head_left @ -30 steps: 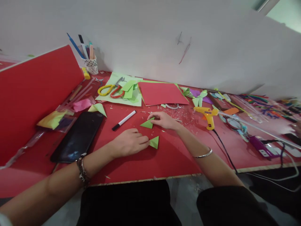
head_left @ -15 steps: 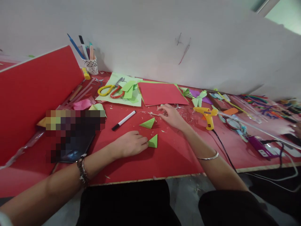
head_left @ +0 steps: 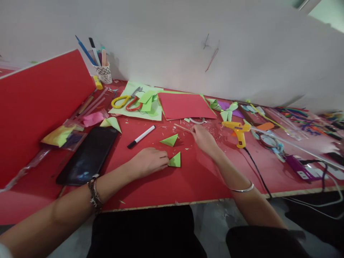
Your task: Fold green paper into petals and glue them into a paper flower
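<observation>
My left hand point(head_left: 150, 162) rests on the red table, its fingertips closed on the edge of a small folded green paper piece point(head_left: 175, 160). A second folded green paper piece point(head_left: 170, 140) lies just beyond it, touched by neither hand. Farther right, my right hand point(head_left: 204, 140) pinches one end of a thin wooden stick point(head_left: 182, 127), whose other end points left over the table. A white marker with a black cap point(head_left: 141, 137) lies beyond my left hand. To the right of my right hand sits a yellow glue gun point(head_left: 238, 133) with a clear stick in its back.
A black phone point(head_left: 87, 156) lies left of my left hand, beside a propped red board point(head_left: 43, 111). Scissors point(head_left: 126, 102) and green scraps lie on pale green paper. Red sheets point(head_left: 186, 106) are at the back. A purple power strip point(head_left: 302, 168) and cables occupy the right.
My right hand let go of the farther green paper piece, moved right and took hold of the wooden stick. My left hand has stayed nearly still with its paper piece.
</observation>
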A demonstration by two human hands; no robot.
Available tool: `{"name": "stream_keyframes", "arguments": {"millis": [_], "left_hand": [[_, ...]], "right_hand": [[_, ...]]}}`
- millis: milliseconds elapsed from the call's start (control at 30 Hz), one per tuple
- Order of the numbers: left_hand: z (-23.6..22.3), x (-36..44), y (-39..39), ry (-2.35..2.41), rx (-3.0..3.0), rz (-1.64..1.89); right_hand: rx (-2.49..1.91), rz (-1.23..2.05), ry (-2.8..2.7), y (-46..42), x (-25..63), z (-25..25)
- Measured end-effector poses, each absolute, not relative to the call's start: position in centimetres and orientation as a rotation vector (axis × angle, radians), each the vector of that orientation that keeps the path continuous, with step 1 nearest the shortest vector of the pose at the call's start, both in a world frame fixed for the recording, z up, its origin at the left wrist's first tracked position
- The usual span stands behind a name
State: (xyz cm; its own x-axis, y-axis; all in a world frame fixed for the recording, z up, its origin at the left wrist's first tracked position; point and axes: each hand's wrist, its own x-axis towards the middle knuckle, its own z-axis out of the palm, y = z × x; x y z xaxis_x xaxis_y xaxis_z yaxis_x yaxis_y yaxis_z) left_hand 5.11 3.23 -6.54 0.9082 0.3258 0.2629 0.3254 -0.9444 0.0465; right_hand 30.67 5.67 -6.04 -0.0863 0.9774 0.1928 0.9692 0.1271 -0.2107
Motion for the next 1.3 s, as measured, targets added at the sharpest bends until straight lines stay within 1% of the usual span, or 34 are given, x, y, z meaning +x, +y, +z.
{"name": "stream_keyframes", "arguments": {"millis": [167,300,533,733,1067,1300], "left_hand": [[-6.7,5.2,3.2,0.541,3.049,0.460],[-6.7,5.2,2.9,0.518,3.131,0.482],[-5.7,5.2,2.4,0.458,3.271,0.697],[-6.1,5.4,2.6,0.420,3.283,0.533],[-6.5,5.4,2.7,0.610,2.982,0.489],[-6.3,5.7,2.6,0.683,2.755,0.445]], "right_hand": [[-1.755,0.185,-2.003,2.8,31.1,-4.6],[-1.593,0.290,-2.080,-0.4,29.4,-3.7],[-1.563,0.405,-2.310,-3.2,26.6,-5.2],[-1.487,0.396,-2.288,-3.5,26.0,-6.2],[-1.323,0.522,-2.324,-3.0,26.0,-6.0],[-1.262,0.457,-2.344,-2.8,25.9,-6.4]]}}
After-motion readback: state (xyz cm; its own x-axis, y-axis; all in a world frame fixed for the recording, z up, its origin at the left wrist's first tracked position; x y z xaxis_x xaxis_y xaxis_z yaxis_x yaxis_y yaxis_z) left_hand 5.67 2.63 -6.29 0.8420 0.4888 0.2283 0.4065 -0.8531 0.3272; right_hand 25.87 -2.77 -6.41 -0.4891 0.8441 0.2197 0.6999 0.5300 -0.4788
